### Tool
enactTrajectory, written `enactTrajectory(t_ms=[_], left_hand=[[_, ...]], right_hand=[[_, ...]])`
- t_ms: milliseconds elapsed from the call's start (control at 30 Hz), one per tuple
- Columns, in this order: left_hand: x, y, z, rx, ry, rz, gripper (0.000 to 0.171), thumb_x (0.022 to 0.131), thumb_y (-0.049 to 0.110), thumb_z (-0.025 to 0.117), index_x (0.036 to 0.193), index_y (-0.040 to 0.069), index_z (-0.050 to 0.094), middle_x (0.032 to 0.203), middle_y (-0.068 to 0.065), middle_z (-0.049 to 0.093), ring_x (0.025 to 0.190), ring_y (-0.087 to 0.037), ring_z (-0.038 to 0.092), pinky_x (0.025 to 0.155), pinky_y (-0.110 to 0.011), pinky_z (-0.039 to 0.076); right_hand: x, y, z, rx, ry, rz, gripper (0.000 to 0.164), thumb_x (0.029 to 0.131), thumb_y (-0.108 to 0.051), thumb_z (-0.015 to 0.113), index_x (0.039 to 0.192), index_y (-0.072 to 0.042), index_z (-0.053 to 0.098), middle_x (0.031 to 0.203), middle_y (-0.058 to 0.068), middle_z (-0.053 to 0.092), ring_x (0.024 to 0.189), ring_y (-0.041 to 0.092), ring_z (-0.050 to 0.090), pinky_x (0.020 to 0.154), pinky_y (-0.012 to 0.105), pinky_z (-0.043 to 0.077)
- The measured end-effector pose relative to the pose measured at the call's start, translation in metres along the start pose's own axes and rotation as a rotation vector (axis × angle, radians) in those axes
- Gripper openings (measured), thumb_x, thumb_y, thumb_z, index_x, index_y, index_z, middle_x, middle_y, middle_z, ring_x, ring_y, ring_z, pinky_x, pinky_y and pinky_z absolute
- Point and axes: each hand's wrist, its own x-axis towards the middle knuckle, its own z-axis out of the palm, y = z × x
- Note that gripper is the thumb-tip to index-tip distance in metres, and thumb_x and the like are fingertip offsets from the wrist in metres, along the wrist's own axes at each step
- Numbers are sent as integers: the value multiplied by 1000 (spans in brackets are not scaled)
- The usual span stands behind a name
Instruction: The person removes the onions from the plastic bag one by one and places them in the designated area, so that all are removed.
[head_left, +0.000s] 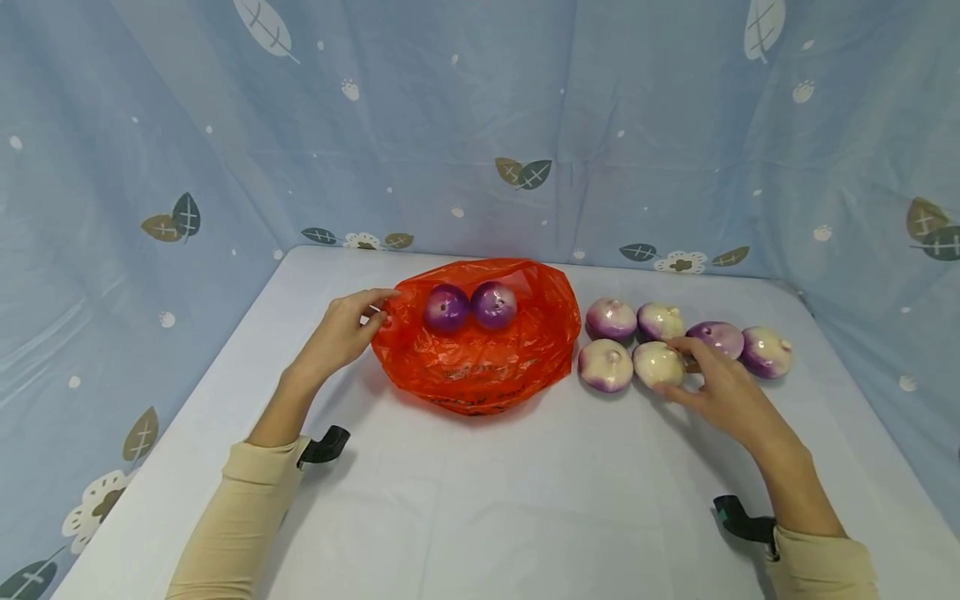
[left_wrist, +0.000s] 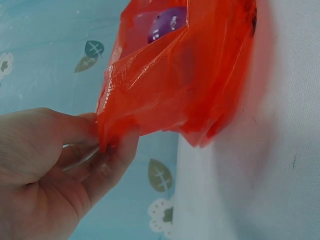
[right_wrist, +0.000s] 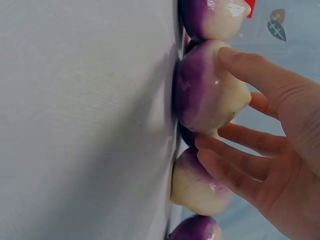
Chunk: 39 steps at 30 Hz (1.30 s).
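Observation:
A red plastic bag (head_left: 480,367) lies spread open on the table, with two purple onions (head_left: 470,308) in it. My left hand (head_left: 341,329) pinches the left edge of the bag between thumb and fingers, also seen up close in the left wrist view. My right hand (head_left: 727,396) holds a glossy white-and-purple onion (right_wrist: 210,90), its thumb on one side and fingers round the other. That onion sits in the front row beside another onion (head_left: 605,366). More onions (head_left: 611,319) stand behind and to the right, partly covered by the right hand.
The white table (head_left: 480,500) carries everything. A blue curtain (head_left: 450,125) with printed leaves hangs behind and at both sides. Onions (head_left: 765,352) line the right part near the back. Each wrist wears a black camera mount (head_left: 742,521).

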Motion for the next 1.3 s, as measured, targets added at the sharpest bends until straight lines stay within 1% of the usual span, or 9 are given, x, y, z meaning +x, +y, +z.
enactTrajectory(t_ms=[133, 300, 433, 533, 700, 800, 1000, 1133, 1300], left_hand=[[0, 0, 0, 0, -1, -4, 37, 94, -5, 52, 129, 4, 61, 111, -18, 69, 91, -33, 70, 75, -43, 62], [0, -1, 0, 1, 3, 0, 37, 94, -5, 52, 129, 4, 62, 111, -19, 69, 92, -33, 70, 76, -44, 62], [0, 0, 0, -3, 0, -2, 37, 94, -4, 52, 129, 4, 62, 111, -19, 69, 93, -34, 70, 76, -44, 62], [0, 0, -1, -3, -1, -3, 37, 94, -4, 52, 129, 4, 62, 111, -19, 69, 93, -34, 70, 76, -44, 62], [0, 0, -1, 1, 0, -3, 37, 95, -4, 51, 130, 4, 61, 111, -19, 69, 93, -34, 70, 77, -44, 62], [0, 0, -1, 1, -1, -4, 37, 95, -4, 51, 130, 4, 61, 112, -19, 69, 93, -34, 70, 78, -45, 61], [0, 0, -1, 2, 3, -3, 37, 95, -4, 52, 129, 4, 61, 111, -19, 69, 93, -34, 70, 77, -44, 62], [1, -2, 0, 5, 15, 3, 36, 94, -4, 52, 128, 3, 62, 111, -18, 70, 91, -33, 71, 75, -44, 62], [2, -3, 0, 8, 35, 17, 37, 93, -6, 52, 127, 3, 63, 108, -18, 70, 89, -33, 71, 76, -45, 61]], right_hand=[[2, -2, -5, 0, -8, 10, 63, 78, -22, 82, 129, -1, 52, 117, 20, 66, 99, 40, 68, 85, 55, 53], [7, -4, -8, 2, 12, -17, 57, 79, -20, 81, 125, -2, 54, 119, 17, 66, 98, 38, 69, 84, 53, 53], [10, -5, -10, 13, 3, -5, 54, 83, -23, 78, 126, -2, 54, 120, 16, 66, 98, 38, 69, 85, 54, 53], [13, -7, -11, 12, -13, 19, 54, 86, -27, 75, 128, -3, 53, 119, 18, 65, 100, 39, 67, 86, 57, 52], [19, -13, -13, -7, -19, 35, 55, 87, -31, 74, 129, -2, 53, 114, 24, 67, 100, 42, 66, 85, 60, 53], [23, -18, -14, 15, -30, 33, 56, 88, -31, 73, 131, -2, 52, 118, 26, 66, 103, 43, 66, 85, 59, 54], [33, -29, -15, 74, -38, 44, 54, 88, -27, 73, 134, -8, 51, 130, 19, 61, 107, 40, 66, 83, 56, 56], [42, -37, -14, 60, -43, 48, 53, 87, -24, 74, 133, -9, 52, 130, 18, 61, 107, 39, 67, 84, 56, 56], [53, -46, -10, 39, -32, 18, 50, 86, -24, 75, 130, -13, 55, 126, 16, 63, 106, 37, 67, 86, 56, 56]])
